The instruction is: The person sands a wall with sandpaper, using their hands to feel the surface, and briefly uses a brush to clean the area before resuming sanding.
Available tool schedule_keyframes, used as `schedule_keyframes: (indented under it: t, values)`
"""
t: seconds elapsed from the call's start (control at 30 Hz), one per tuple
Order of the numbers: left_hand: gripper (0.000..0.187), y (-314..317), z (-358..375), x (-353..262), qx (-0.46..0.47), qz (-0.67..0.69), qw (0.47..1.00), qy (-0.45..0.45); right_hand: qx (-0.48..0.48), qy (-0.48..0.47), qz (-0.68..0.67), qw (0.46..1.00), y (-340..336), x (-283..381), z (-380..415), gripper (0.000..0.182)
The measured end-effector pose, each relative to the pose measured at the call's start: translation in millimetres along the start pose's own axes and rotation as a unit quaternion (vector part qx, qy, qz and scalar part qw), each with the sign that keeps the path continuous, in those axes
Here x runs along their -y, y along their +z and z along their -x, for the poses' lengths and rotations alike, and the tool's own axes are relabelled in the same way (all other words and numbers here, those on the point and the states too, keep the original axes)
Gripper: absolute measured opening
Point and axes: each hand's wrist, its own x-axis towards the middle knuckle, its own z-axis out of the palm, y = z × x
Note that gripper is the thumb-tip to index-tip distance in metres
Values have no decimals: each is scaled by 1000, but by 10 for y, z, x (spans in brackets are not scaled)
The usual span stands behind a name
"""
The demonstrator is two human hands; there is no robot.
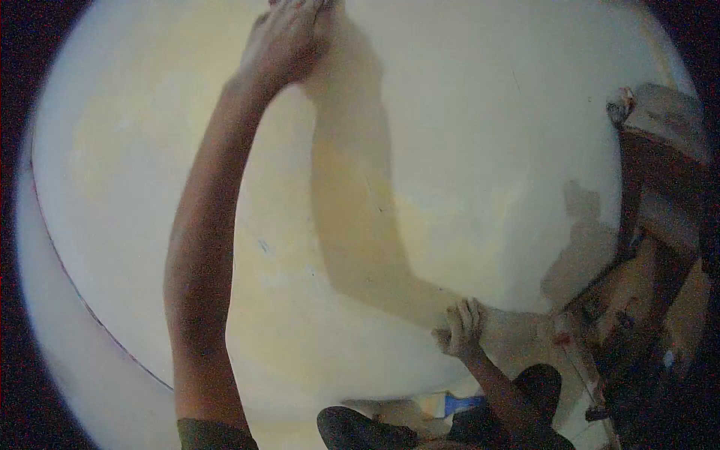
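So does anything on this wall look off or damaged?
The wall looks uneven, with blotchy yellowish patches and small scratch-like marks around the middle. I can't tell whether those marks are real damage.

The person is wearing a dark, olive-tinged sleeve (pixel 214 433), its plain hem circling the left arm (pixel 204 247) and leaving the forearm bare. Dark, plain cloth (pixel 364 429) is covering the legs, its finer details blurring in the dim light.
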Motion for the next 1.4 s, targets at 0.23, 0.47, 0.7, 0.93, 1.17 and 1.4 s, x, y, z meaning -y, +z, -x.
schedule_keyframes:
  t: [0.23,0.47,0.7,0.93,1.17,1.4]
  values:
    - [61,-290,1013,223,17,-20,999,-26,-51,1,-36,998,311,765,-260,61]
    - [64,131,544,-162,-14,-8,1000,-13,-18,13,-30,999,291,111,-130,60]
    - [63,-103,-164,-84,58,-3,996,-74,-1,15,-5,1000,260,159,-46,62]
    - [71,121,208,-248,-41,-6,999,-1,-32,-8,-57,998,239,229,-184,61]
    - [66,121,521,-301,-44,10,999,7,-21,26,-42,999,325,364,-110,63]
    - [61,18,-59,407,-11,45,999,-7,-14,0,-10,1000,282,325,-119,63]
